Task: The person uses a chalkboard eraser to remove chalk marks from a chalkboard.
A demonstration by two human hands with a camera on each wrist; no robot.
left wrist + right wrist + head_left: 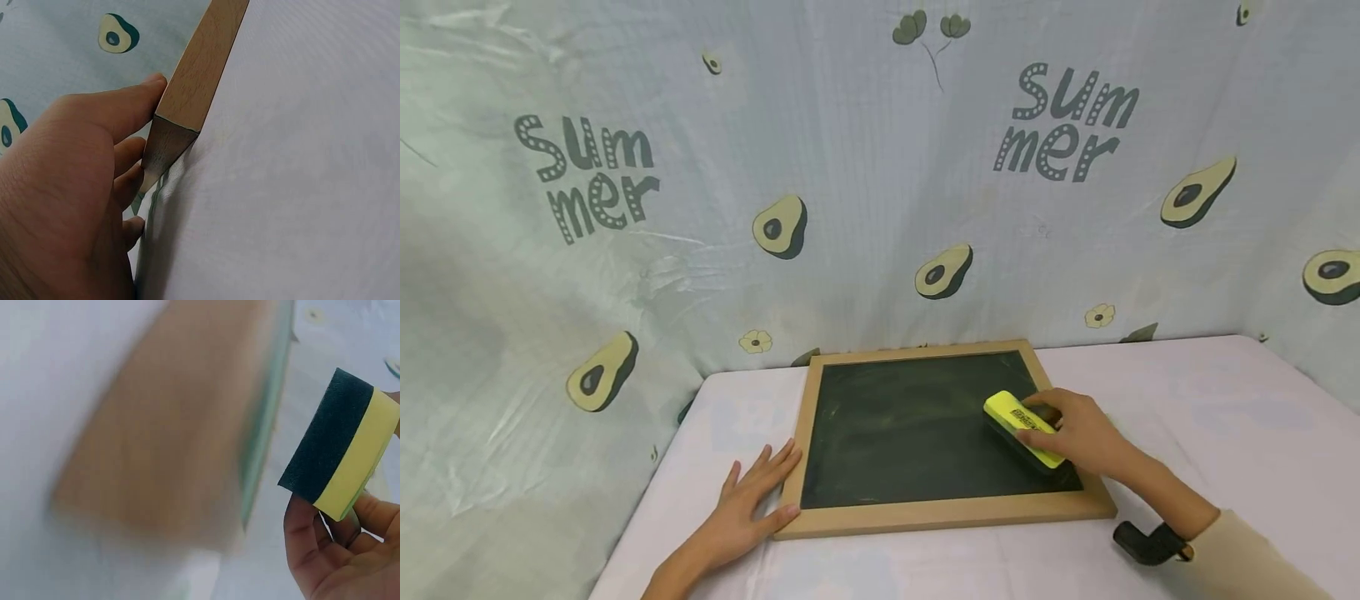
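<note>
A wood-framed chalkboard [917, 433] lies on the white-covered table, with faint pale smears on its dark surface. My right hand [1078, 429] grips a yellow chalkboard eraser [1018, 421] over the board's right part. In the right wrist view the eraser [350, 444] shows its dark felt side and yellow body, with the fingers around it; the wooden frame is blurred there. My left hand [748, 504] rests with spread fingers against the frame's lower left corner. The left wrist view shows that hand's [81, 187] thumb and fingertips touching the wooden frame edge [200, 69].
White cloth [1187, 400] covers the table around the board. Behind it hangs a pale curtain [850, 150] printed with avocados and the word summer. A black strap piece [1150, 546] sits on the right wrist by the beige sleeve [1247, 558].
</note>
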